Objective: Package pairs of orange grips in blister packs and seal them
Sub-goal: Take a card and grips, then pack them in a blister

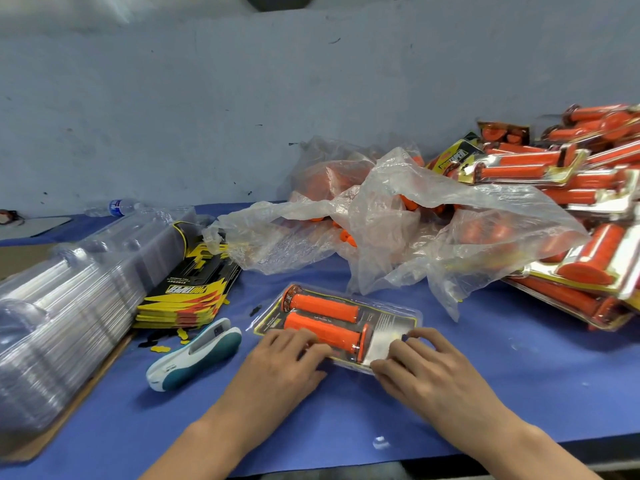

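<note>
A stapler (194,355) is seen just left of the left hand (287,362), laid palm down, fingers pressed on the pack (391,318) holding two grips (322,308). The right hand (429,368) is pressed, fingers spread, on its right end.

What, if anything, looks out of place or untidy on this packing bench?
Small yellow and black card scraps lie scattered on the blue table beside the stapler, like punch-out litter. The finished packs at right sit in a loose heap, not stacked.
</note>
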Tool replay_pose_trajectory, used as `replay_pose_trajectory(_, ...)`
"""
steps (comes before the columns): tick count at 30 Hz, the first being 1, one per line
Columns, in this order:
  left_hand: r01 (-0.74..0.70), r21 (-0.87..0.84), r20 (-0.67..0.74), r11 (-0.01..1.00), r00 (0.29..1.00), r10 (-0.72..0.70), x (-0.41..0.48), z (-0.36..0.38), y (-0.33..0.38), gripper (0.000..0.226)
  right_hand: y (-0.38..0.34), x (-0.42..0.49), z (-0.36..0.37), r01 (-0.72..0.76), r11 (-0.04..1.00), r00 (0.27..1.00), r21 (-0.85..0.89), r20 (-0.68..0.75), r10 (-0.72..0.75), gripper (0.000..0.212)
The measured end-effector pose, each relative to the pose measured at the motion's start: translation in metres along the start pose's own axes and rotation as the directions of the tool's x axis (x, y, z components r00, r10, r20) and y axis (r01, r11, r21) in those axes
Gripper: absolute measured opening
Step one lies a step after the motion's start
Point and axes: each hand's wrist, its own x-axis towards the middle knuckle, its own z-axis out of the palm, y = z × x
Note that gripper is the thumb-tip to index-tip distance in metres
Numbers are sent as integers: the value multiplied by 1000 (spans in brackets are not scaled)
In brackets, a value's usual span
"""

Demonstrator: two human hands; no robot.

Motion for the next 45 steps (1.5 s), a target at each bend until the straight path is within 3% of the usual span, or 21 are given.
replay_pose_trajectory(3, -36, -1, 8, 999, 999, 36, 5, 1, 14, 20, -11, 5, 1, 44, 999, 998, 31, -40, -43, 17)
replay_pose_trajectory(7, -3, -60, 58, 998, 998, 6, 2, -10, 8, 15, -1, 6, 2, 80, 986, 996, 144, 19, -84, 8)
replay_pose_trajectory(11, 53, -163, 94, 985, 995, -38, -3, -18, -5, 9, 28, -2, -1, -36, 981, 979, 193, 205, -4, 42)
replay_pose_trajectory(13, 59, -170, 96, 984, 994, -43, -4, -20, -8, 8, 30, -1, -3, -72, 973, 960, 218, 281, 8, 48)
replay_pose_trajectory(17, 32, -109, 19, 994, 999, -30, -4, -18, -1, 12, 24, 5, -7, -19, 963, 967, 270, 248, -50, 25)
replay_pose_trajectory(20, -14, -122, -25, 992, 1000, 11, -2, -15, 10, 37, 25, 7, -12, -19, 965, 968, 261, 247, -48, 35)
replay_pose_trajectory(25, -167, 9, -22, 986, 986, 167, -1, -6, 23, 29, 23, 6, -10, -23, 959, 955, 282, 290, -62, 25)
replay_pose_trajectory(27, -170, -7, -14, 985, 985, 170, -3, -2, 23, 32, 20, 6, -8, -44, 958, 943, 283, 329, -54, 30)
replay_pose_trajectory(32, -138, -156, 7, 978, 990, 141, -6, 0, 22, 36, 15, 12, -3, -105, 955, 901, 278, 434, -28, 70)
replay_pose_trajectory(39, -143, -161, -9, 976, 990, 144, -5, -9, 18, 35, 12, 12, 0, -92, 955, 934, 283, 356, -15, 63)
replay_pose_trajectory(45, -101, -237, -56, 966, 994, 90, -8, -19, 8, 23, 19, 11, -3, -44, 982, 964, 184, 266, -7, 43)
